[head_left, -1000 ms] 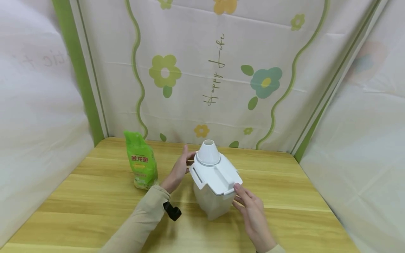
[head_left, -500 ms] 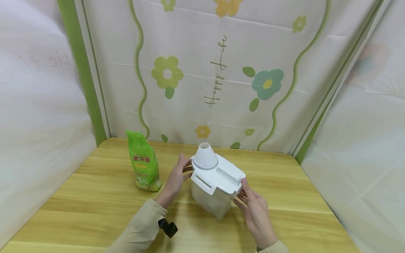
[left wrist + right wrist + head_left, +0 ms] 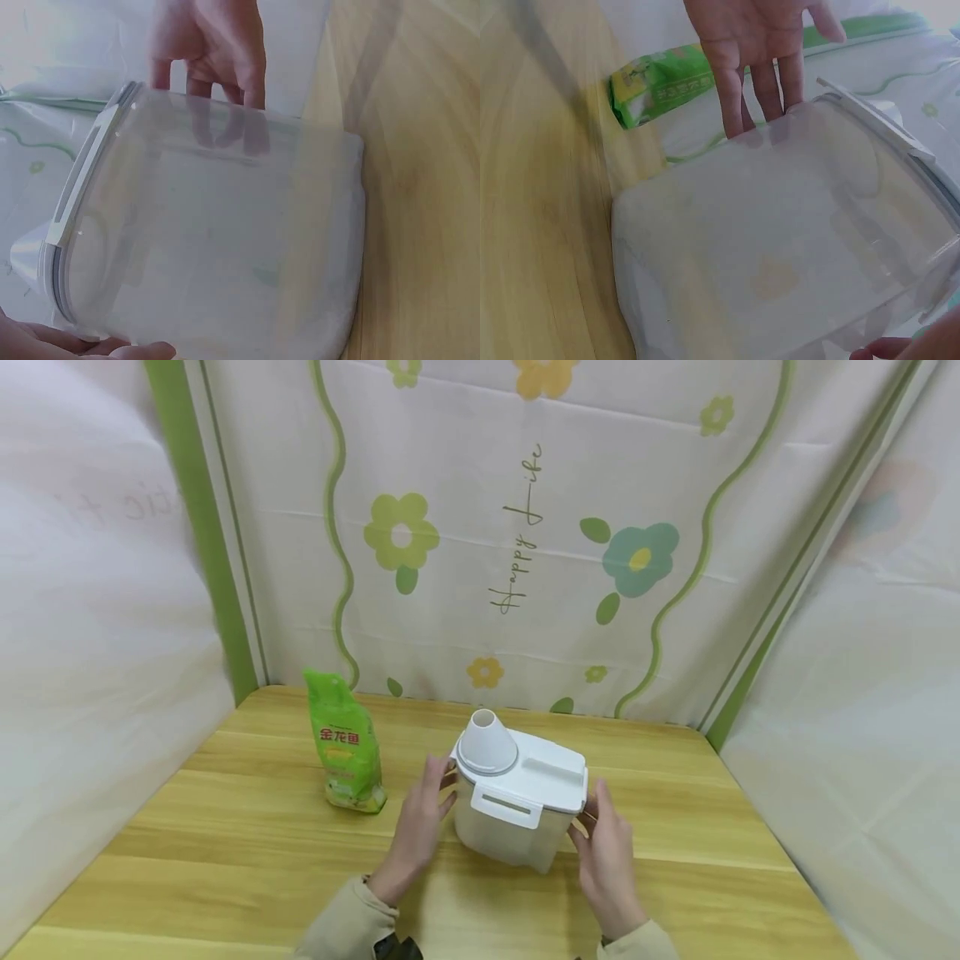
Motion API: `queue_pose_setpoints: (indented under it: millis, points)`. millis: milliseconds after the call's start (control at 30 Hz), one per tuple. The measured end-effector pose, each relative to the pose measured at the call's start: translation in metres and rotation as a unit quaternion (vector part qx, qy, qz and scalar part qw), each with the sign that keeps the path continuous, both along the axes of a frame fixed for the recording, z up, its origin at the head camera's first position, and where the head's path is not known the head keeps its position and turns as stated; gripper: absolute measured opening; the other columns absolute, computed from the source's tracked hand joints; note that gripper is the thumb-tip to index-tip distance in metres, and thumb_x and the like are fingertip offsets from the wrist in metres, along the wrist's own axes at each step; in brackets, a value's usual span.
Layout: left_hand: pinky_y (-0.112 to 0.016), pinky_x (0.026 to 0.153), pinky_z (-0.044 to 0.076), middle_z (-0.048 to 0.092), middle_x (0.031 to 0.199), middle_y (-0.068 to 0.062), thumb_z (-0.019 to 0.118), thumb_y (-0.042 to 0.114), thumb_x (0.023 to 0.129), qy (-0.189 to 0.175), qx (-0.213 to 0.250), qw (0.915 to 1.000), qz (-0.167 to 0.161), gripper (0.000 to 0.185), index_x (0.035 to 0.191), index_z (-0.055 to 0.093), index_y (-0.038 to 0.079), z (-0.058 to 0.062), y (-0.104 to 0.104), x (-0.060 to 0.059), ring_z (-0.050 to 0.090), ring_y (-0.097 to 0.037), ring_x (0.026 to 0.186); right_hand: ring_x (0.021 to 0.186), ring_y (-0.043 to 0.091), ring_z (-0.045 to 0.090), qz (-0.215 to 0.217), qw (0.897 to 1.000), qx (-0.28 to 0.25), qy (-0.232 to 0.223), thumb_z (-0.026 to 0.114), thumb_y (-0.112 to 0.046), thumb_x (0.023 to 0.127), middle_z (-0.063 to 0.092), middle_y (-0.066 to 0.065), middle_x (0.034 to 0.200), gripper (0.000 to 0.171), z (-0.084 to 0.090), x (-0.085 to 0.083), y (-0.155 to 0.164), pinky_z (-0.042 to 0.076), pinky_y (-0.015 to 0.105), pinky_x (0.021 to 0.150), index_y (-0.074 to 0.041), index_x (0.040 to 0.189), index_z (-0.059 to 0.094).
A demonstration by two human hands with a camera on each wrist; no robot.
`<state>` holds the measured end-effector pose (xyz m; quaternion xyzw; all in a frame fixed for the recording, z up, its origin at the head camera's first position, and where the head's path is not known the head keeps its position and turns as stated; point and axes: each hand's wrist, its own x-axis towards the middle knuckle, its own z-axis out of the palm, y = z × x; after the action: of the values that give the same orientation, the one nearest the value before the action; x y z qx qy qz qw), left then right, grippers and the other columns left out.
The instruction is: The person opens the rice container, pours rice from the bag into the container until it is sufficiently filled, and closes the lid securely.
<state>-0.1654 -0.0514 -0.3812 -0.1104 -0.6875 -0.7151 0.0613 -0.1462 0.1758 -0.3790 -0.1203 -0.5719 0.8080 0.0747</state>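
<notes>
Lidded container (image 3: 501, 837), head view: upright on table (image 3: 697, 910) between left hand (image 3: 417, 822) and right hand (image 3: 606, 852), with green bag (image 3: 348, 752) past the left.
Translucent wall (image 3: 214, 232), left wrist view: touched by loosely extended right-hand fingers (image 3: 253, 84); likely light, stiff, slick, best cupped low at both ends.
Left-hand fingers (image 3: 730, 101), right wrist view: straight, touching the container's end, wrapped round nothing.

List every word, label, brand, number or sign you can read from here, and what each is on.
"金龙鱼", red, on the green bag; its smaller print is too small to read, and its lettering in the right wrist view is too blurred.
"Happy Life", running sideways on the back curtain.
Left curtain: faint letters, too unclear to read.
Container: no text visible.
</notes>
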Motion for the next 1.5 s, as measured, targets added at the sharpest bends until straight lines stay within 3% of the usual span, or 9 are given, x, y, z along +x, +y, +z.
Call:
queue_pose_setpoints:
  millis: [167,400,567,833,1133,1500]
  points:
    - [-0.045,0.104,0.04,0.04,0.146,-0.022,0.015,0.047,0.108,0.011,-0.009,0.9997,0.022,0.067,0.146,0.04,-0.003,-0.003,0.004,0.012,0.043,-0.039,0.129,0.116,0.023,0.046,0.028,0.999,0.031,0.023,0.035,-0.054,0.103,0.047,0.011,0.127,0.066,-0.002,0.002,0.0,0.041,0.035,0.101,0.005,0.126,0.052]
    - [-0.042,0.106,0.038,0.036,0.15,-0.017,0.015,0.039,0.11,0.031,0.005,0.9992,0.024,0.058,0.151,0.034,0.002,-0.014,0.005,0.026,0.039,-0.036,0.132,0.123,0.023,0.04,0.056,0.996,0.045,0.061,0.032,-0.051,0.105,0.042,0.01,0.138,0.064,-0.007,0.004,-0.004,0.033,0.038,0.105,0.001,0.143,0.04]
    - [-0.043,0.106,0.037,0.034,0.151,-0.02,0.015,0.032,0.11,0.058,0.029,0.9979,0.006,0.055,0.151,0.031,-0.001,-0.022,0.002,0.026,0.036,-0.04,0.133,0.123,0.022,0.039,0.066,0.994,0.032,0.076,0.037,-0.046,0.106,0.04,0.01,0.139,0.061,-0.01,0.005,-0.004,0.031,0.037,0.106,0.001,0.145,0.038]
    - [-0.042,0.107,0.037,0.034,0.15,-0.02,0.016,0.033,0.11,0.058,0.038,0.9976,0.0,0.055,0.151,0.031,-0.001,-0.025,0.0,0.025,0.035,-0.04,0.133,0.14,0.025,0.024,0.098,0.991,0.046,0.082,0.044,-0.043,0.105,0.03,0.01,0.152,0.064,-0.012,0.003,0.0,0.015,0.046,0.116,0.0,0.151,0.033]
    - [-0.041,0.108,0.036,0.032,0.153,-0.018,0.017,0.033,0.11,0.065,0.039,0.997,-0.011,0.055,0.152,0.029,0.0,-0.023,-0.002,0.02,0.034,-0.038,0.135,0.145,0.027,0.018,0.095,0.991,0.068,0.071,0.043,-0.049,0.103,0.019,0.012,0.16,0.073,-0.011,-0.004,0.003,0.016,0.045,0.117,0.003,0.152,0.026]
    - [-0.042,0.109,0.034,0.03,0.154,-0.019,0.018,0.036,0.11,0.054,0.031,0.9979,-0.016,0.057,0.152,0.027,-0.002,-0.023,-0.001,0.022,0.033,-0.037,0.136,0.144,0.028,0.02,0.085,0.991,0.074,0.066,0.041,-0.05,0.103,0.02,0.013,0.159,0.074,-0.016,-0.007,0.004,0.02,0.045,0.116,0.004,0.152,0.027]
